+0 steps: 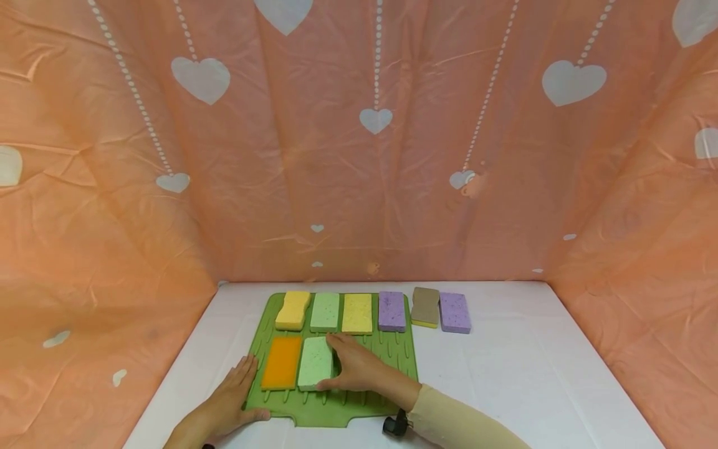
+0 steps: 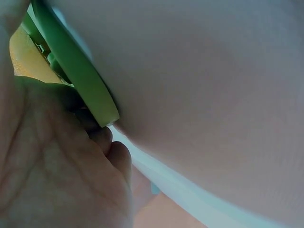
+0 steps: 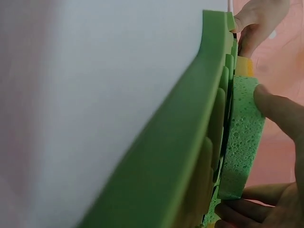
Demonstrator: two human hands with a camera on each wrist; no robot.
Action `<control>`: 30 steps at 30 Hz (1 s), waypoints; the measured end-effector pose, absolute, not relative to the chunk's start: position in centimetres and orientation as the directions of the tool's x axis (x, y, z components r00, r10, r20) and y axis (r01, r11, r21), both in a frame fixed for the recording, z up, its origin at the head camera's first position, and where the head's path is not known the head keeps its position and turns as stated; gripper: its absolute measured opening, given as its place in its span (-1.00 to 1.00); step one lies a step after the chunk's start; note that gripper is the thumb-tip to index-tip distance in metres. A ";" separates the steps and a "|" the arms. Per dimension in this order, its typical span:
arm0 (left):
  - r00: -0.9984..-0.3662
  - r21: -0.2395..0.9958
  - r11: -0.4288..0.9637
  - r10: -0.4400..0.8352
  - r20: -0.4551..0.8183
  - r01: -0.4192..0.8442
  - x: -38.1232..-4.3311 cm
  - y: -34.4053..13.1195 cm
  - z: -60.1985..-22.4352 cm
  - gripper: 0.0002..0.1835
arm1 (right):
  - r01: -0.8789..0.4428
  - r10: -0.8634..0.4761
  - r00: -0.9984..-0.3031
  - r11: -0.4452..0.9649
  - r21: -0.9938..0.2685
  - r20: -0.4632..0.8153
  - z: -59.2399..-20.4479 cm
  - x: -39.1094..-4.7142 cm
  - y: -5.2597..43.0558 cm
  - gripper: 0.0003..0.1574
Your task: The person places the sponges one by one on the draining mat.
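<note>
My right hand [image 1: 361,368] grips a light green sponge [image 1: 315,365] between thumb and fingers, at its right side. In the right wrist view this porous sponge [image 3: 242,137] stands over the ribs of a green mat [image 1: 321,420], thumb at one end and fingers at the other. Just left of it lies a flat orange sponge [image 1: 282,363]. My left hand [image 1: 227,396] rests at the mat's left front corner, fingers extended along the left edge and thumb by the front edge. The left wrist view shows its palm [image 2: 57,161] against the mat's rim [image 2: 80,71].
Along the mat's back lie a yellow wavy sponge [image 1: 293,310], a green sponge [image 1: 325,312], a yellow sponge [image 1: 357,313] and a purple sponge [image 1: 391,311]. Right of the mat, a grey-brown and yellow sponge [image 1: 425,306] and another purple sponge [image 1: 455,312] lie on the white table [image 1: 505,374].
</note>
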State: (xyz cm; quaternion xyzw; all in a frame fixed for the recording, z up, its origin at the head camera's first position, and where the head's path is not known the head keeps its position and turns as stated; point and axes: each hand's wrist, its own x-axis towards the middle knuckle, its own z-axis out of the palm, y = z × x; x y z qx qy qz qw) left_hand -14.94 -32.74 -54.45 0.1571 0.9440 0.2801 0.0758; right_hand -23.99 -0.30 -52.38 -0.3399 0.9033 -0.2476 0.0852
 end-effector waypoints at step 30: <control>-0.951 0.495 0.833 0.308 -0.040 0.249 -14.9 -32.5 -54.7 0.34 | -0.505 -0.673 -0.735 0.625 -0.596 -0.084 -52.3 -24.1 0.4 0.46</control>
